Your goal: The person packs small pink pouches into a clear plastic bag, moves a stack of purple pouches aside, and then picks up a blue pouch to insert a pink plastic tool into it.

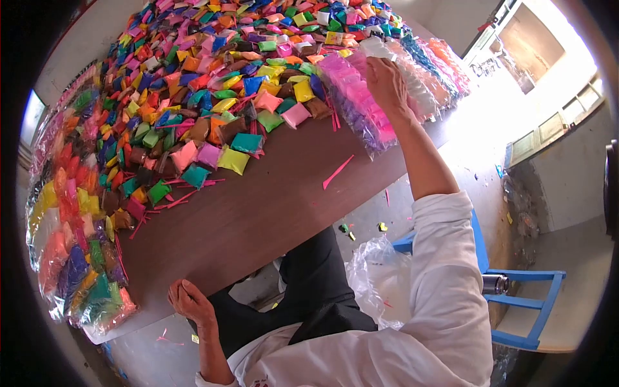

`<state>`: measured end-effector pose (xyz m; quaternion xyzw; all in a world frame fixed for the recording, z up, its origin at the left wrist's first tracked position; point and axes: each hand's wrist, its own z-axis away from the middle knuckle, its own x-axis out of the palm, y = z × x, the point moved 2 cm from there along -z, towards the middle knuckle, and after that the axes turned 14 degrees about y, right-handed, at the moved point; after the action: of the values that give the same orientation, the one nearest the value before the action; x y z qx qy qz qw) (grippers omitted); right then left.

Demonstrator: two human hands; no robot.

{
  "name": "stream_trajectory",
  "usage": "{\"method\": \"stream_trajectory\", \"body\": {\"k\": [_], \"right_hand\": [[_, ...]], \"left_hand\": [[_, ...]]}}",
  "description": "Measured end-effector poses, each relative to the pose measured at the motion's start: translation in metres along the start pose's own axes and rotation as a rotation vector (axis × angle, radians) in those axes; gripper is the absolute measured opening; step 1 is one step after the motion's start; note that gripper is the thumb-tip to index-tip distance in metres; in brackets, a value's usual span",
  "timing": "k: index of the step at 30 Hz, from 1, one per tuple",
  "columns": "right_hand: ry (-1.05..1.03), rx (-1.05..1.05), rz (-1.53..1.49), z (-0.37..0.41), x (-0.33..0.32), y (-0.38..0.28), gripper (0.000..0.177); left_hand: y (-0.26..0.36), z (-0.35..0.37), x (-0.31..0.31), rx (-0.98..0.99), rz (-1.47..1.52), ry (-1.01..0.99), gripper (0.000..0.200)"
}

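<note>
My right hand [387, 82] reaches across to the far right of the table, over the clear-wrapped strips of pink and purple packets [356, 90] and the white packets [420, 82]. Its fingers are bent together and point away from me. Whatever lies under the fingertips is hidden. Near the table's front edge, my left hand [191, 302] is curled closed above the brown tabletop [258, 222]; I cannot make out anything inside it. A large heap of small, colourful pillow-shaped packets [209, 155] spreads beyond both hands.
Clear bags of mixed packets [71, 251] line the left edge. A pink plastic stick [338, 172] lies on the tabletop, with more among the heap. Below are a clear plastic bag [377, 271] and a blue chair [525, 303] with a metallic flask [495, 284] at my right.
</note>
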<state>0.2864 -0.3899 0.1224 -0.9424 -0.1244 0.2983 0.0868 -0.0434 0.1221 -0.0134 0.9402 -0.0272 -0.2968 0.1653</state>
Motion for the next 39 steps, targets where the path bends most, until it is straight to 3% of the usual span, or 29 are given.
{"method": "stream_trajectory", "body": {"k": [4, 10, 20, 25, 28, 31, 34, 35, 39], "right_hand": [[-0.178, -0.28, -0.002, 0.003, 0.004, -0.016, 0.033], [-0.384, -0.216, 0.238, 0.022, 0.013, -0.019, 0.05], [-0.425, -0.099, 0.017, 0.022, 0.028, 0.035, 0.056], [-0.655, -0.06, 0.251, 0.005, -0.004, -0.007, 0.062], [-0.285, -0.23, 0.234, 0.029, -0.011, -0.004, 0.062], [-0.309, -0.174, 0.15, 0.039, -0.011, 0.009, 0.058], [0.002, -0.123, 0.034, 0.029, -0.035, 0.001, 0.049], [0.164, -0.114, -0.063, 0.031, -0.045, 0.003, 0.035], [0.352, 0.23, -0.132, 0.076, -0.116, -0.003, 0.019]], "left_hand": [[0.002, -0.002, -0.002, -0.001, -0.004, -0.021, 0.026], [0.002, -0.001, 0.0, -0.004, -0.013, -0.009, 0.026], [-0.002, 0.003, 0.0, -0.001, -0.031, 0.005, 0.027], [0.004, -0.001, -0.003, -0.004, -0.038, 0.005, 0.028], [0.003, -0.001, -0.002, 0.007, -0.007, 0.018, 0.028], [0.007, -0.003, -0.001, 0.029, -0.018, 0.044, 0.028], [0.006, -0.004, -0.003, 0.038, 0.004, 0.015, 0.027], [0.005, -0.004, -0.004, 0.039, -0.006, 0.018, 0.027], [0.002, -0.001, -0.002, 0.055, -0.023, 0.006, 0.028]]}}
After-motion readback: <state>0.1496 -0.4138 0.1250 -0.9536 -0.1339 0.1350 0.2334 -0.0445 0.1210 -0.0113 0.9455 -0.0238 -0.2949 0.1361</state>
